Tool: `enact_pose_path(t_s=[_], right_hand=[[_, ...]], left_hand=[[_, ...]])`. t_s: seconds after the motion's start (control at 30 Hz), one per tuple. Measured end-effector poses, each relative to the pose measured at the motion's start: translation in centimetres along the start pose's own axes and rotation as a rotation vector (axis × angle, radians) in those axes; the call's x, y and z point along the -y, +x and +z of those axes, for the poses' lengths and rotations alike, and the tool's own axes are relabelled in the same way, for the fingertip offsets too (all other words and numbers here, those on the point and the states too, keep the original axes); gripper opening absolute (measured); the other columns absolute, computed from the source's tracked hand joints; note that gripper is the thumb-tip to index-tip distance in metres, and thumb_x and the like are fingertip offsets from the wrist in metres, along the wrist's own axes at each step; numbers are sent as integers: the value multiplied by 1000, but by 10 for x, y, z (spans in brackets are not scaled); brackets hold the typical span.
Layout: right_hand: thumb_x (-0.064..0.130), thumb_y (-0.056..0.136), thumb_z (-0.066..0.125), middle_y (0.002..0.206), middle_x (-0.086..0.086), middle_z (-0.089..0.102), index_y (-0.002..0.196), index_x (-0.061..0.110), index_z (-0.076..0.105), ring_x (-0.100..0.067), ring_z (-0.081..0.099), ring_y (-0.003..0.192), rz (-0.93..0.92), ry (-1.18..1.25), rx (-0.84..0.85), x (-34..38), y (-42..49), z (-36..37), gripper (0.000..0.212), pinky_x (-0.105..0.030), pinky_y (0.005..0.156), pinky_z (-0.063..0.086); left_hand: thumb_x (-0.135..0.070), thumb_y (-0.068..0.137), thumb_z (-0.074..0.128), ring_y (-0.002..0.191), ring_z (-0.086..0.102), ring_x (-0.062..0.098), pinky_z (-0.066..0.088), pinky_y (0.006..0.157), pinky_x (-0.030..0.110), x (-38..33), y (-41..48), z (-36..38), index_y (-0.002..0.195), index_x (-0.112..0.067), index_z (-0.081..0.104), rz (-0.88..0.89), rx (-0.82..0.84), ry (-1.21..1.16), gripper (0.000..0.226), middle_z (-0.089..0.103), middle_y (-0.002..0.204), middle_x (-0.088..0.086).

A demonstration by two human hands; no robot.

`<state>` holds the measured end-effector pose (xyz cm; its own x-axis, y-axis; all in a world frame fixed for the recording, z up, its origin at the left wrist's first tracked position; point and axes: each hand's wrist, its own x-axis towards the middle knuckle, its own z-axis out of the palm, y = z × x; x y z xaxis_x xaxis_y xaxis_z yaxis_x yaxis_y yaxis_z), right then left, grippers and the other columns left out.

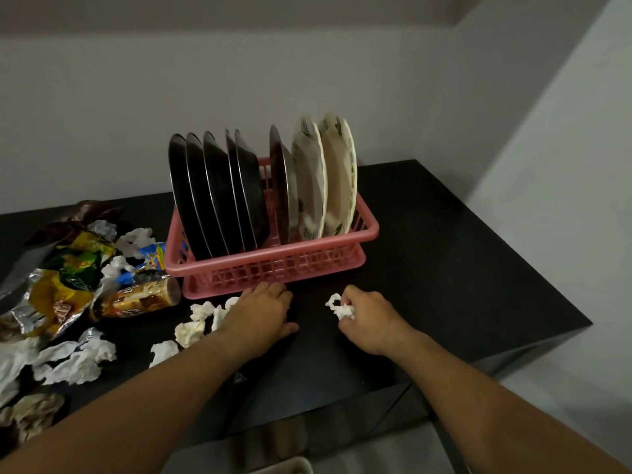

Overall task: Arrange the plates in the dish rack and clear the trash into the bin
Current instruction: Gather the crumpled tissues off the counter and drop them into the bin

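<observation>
Right hand [369,319] pinching crumpled white tissue wad [340,309]; left hand [263,309] resting relaxed, empty; brown cylindrical can [143,299] lying to its left, label illegible.

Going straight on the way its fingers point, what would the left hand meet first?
The pink dish rack, at its lower front edge; the left hand seems nearly touching it, though depth is unclear.
</observation>
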<state>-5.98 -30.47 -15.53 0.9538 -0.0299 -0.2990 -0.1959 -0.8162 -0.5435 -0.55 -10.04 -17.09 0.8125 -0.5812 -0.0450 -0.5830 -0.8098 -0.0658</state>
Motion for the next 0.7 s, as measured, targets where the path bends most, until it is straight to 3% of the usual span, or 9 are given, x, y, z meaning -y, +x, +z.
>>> enact_pose_path(t_s=[0.23, 0.33, 0.43, 0.57, 0.7], right_hand=[[16, 91, 58, 91, 3, 59, 88, 27, 51, -12, 59, 76, 8, 10, -49, 4, -10, -10, 13, -26, 58, 45], [12, 87, 60, 90, 1, 59, 84, 26, 52, -13, 59, 75, 56, 47, -64, 9, -14, -15, 16, -25, 57, 43], [10, 82, 59, 87, -1, 61, 81, 21, 54, -15, 58, 73, 105, 108, -107, 12, -18, -24, 12, -27, 56, 42], [5, 86, 50, 92, -4, 61, 86, 22, 55, -17, 59, 75, 157, 215, -123, 14, -19, -30, 18, -31, 60, 47], [4, 91, 43, 107, 4, 62, 114, 27, 67, -15, 64, 83, 140, 270, -122, 20, -22, -27, 40, -30, 68, 52]], left_hand=[[-23, 95, 58, 111, 56, 21, 44, 94, 29, 8, 7, -3, 117, -12, 63, 43, 159, 84, 25, 58, 121, 6], [-31, 94, 59, 100, 61, 18, 46, 85, 30, 6, 14, -11, 100, -16, 67, -24, 0, -116, 17, 65, 107, 2], [-34, 96, 56, 76, 63, 9, 46, 72, 27, 6, 20, -28, 75, -21, 62, -88, -94, -515, 25, 67, 79, -6], [-30, 99, 51, 64, 56, 0, 36, 55, 12, 2, 22, -55, 77, -20, 57, -43, -151, -705, 25, 60, 70, -9], [-32, 100, 48, 66, 58, 10, 45, 58, 21, 2, 26, -67, 87, -18, 55, -10, -190, -790, 21, 61, 73, -2]])
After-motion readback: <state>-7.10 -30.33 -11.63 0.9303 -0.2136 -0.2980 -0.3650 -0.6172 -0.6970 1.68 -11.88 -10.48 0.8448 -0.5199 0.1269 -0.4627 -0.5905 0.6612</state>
